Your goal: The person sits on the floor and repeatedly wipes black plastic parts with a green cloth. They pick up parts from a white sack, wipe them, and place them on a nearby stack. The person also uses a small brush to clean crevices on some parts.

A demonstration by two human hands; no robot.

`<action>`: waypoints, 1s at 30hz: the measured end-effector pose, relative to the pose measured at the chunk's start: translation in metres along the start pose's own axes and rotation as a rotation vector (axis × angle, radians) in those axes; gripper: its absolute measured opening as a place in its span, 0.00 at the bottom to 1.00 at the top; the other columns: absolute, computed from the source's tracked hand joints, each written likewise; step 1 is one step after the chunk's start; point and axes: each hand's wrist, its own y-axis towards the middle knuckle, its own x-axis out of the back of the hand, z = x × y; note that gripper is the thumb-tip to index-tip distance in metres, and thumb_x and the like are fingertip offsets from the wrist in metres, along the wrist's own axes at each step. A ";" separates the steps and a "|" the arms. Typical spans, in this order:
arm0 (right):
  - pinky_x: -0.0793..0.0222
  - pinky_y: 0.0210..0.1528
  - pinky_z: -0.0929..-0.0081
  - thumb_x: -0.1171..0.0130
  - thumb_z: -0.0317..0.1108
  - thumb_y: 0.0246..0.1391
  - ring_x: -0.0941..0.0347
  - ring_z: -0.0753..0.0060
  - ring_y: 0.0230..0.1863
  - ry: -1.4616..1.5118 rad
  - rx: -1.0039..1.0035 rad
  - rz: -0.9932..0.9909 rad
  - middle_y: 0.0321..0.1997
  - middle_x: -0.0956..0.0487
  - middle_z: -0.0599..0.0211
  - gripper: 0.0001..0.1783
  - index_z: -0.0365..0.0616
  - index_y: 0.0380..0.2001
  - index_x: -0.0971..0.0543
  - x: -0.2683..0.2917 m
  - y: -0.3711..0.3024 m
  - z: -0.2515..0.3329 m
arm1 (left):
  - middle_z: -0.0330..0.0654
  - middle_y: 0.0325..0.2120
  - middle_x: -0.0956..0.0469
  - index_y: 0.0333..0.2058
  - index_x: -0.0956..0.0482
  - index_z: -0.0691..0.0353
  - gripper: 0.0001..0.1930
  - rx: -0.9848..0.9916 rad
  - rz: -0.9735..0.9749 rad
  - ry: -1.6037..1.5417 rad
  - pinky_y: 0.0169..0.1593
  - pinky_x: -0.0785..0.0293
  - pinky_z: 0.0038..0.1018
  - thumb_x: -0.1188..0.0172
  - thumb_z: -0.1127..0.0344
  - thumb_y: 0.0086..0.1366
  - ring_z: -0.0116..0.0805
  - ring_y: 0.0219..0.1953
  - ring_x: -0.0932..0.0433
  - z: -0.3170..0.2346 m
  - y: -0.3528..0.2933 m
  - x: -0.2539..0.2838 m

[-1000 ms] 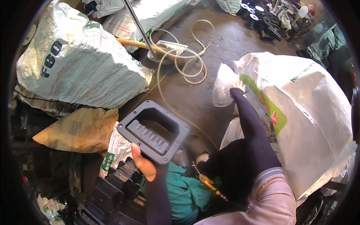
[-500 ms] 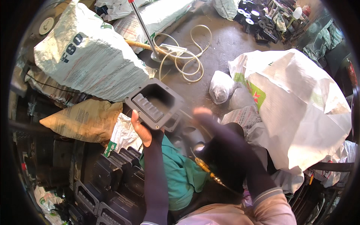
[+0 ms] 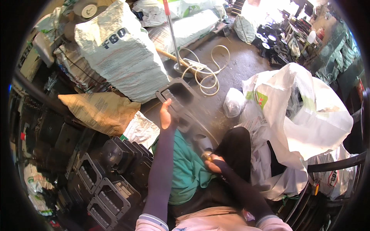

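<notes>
Your right hand (image 3: 215,164) has just closed round the yellow tool (image 3: 207,155), your left hand (image 3: 165,116) clasps the frame (image 3: 181,93), occupying both.

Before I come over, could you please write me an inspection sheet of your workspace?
Surface: grey-brown floor, bare in the middle.
Job's things: black frame with a recessed ridged grip, held above the floor; yellow tool, mostly hidden.
Clutter: large white sack on the right, brown sack on the left, black plastic parts gathered at lower left.
Hands: left hand grips the frame's near edge; right hand is closed around the yellow tool.
Cables: pale cord looped on the floor; where it ends is unclear.
Surroundings: metal pole ahead, heap of black parts at upper right.
</notes>
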 end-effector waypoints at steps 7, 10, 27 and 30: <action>0.26 0.41 0.52 0.42 0.43 0.63 0.20 0.38 0.39 0.046 0.345 -0.337 0.33 0.19 0.41 0.19 0.41 0.49 0.27 0.079 -0.063 0.059 | 0.50 0.47 0.20 0.53 0.24 0.73 0.22 -0.143 -0.154 0.371 0.53 0.26 0.30 0.38 0.63 0.64 0.39 0.47 0.21 0.009 0.031 0.042; 0.27 0.41 0.47 0.42 0.46 0.62 0.21 0.35 0.39 -0.115 0.389 -0.320 0.32 0.19 0.40 0.21 0.42 0.47 0.30 0.086 -0.055 0.087 | 0.52 0.50 0.22 0.56 0.27 0.75 0.28 -0.157 -0.173 0.404 0.55 0.28 0.30 0.33 0.65 0.61 0.39 0.49 0.22 0.014 0.037 0.044; 0.27 0.47 0.45 0.41 0.47 0.61 0.22 0.35 0.45 -0.144 0.239 -0.425 0.41 0.19 0.38 0.23 0.47 0.54 0.28 0.092 0.007 0.133 | 0.51 0.58 0.27 0.74 0.52 0.59 0.47 -0.358 -0.210 0.972 0.53 0.23 0.29 0.33 0.75 0.60 0.36 0.51 0.22 0.026 0.000 -0.007; 0.27 0.48 0.46 0.41 0.47 0.61 0.22 0.36 0.48 -0.164 0.247 -0.357 0.44 0.19 0.38 0.24 0.48 0.56 0.28 0.098 0.007 0.123 | 0.51 0.56 0.25 0.74 0.53 0.59 0.48 -0.488 -0.223 1.039 0.47 0.19 0.29 0.35 0.78 0.60 0.36 0.46 0.19 0.022 -0.009 -0.017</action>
